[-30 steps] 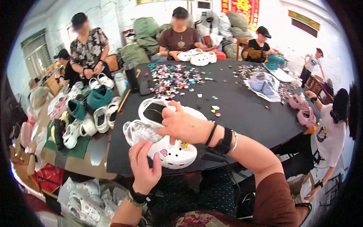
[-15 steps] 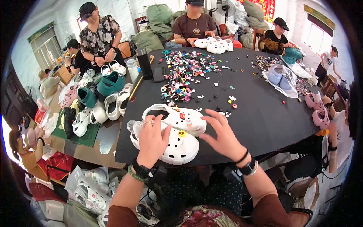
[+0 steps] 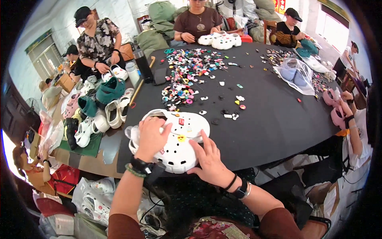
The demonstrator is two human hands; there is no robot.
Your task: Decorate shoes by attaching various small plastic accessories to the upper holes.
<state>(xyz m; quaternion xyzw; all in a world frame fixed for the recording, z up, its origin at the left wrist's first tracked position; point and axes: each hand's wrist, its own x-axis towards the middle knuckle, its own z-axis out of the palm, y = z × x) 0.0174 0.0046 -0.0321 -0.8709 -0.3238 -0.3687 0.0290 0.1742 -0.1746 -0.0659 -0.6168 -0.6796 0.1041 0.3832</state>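
Observation:
A pair of white clogs (image 3: 175,153) lies side by side at the near edge of the dark table, toes to the right. Small charms sit in their holes: a yellow face charm (image 3: 182,138) on the near clog and a red charm (image 3: 181,121) on the far one. My left hand (image 3: 153,137) is curled over the clogs at their openings, its fingertips partly hidden. At the toe of the near clog, my right hand (image 3: 211,159) rests with fingers spread and thumb apart, touching the rim. Clear plastic (image 3: 129,131) shows at the heels.
Loose colourful charms (image 3: 187,75) are heaped across the table's far middle. White and green clogs (image 3: 109,89) crowd a side table at left. A dark bottle (image 3: 143,65) stands near the far left edge. Bagged blue clogs (image 3: 294,75) lie at right; several co-workers sit or stand around.
My right hand has come down and left onto the near clog's toe. My left hand stays over the openings, fingers curled further in. The whole view has shifted slightly.

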